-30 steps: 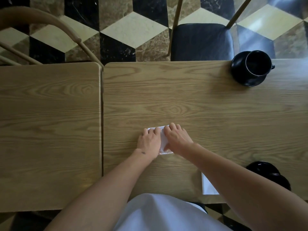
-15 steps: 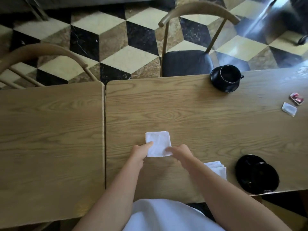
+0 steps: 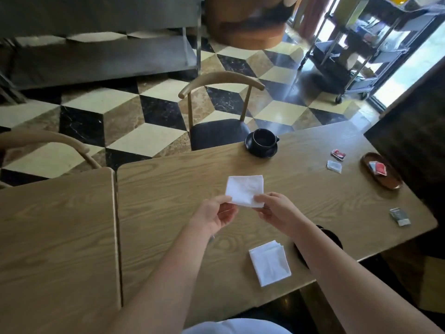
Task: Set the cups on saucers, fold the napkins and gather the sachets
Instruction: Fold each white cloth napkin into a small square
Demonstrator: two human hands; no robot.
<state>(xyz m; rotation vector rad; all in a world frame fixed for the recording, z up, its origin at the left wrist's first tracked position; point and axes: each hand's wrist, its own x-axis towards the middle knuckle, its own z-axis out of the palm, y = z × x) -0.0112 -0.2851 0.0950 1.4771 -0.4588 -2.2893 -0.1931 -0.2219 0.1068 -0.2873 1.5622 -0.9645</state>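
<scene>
A folded white napkin (image 3: 245, 190) is held above the wooden table (image 3: 183, 179); my left hand (image 3: 213, 214) pinches its near left corner and my right hand (image 3: 277, 212) pinches its near right corner. A second folded napkin (image 3: 270, 263) lies near the front edge. A black cup (image 3: 264, 138) stands on a black saucer (image 3: 261, 151) at the far edge. Another black saucer (image 3: 333, 237) is mostly hidden behind my right forearm. Loose sachets lie to the right: a red one (image 3: 338, 154), a white one (image 3: 334, 166) and a dark one (image 3: 400, 216).
A brown oval dish (image 3: 382, 175) holding red sachets sits at the table's right end. A second table (image 3: 55, 237) adjoins on the left. A chair (image 3: 220, 131) stands behind the far edge, another chair's back (image 3: 48, 141) at left. A metal trolley (image 3: 356, 51) stands far right.
The napkin has been lifted off the table, both hands now pinching its near corners. My head has tilted up and right, bringing the dish and more sachets into view.
</scene>
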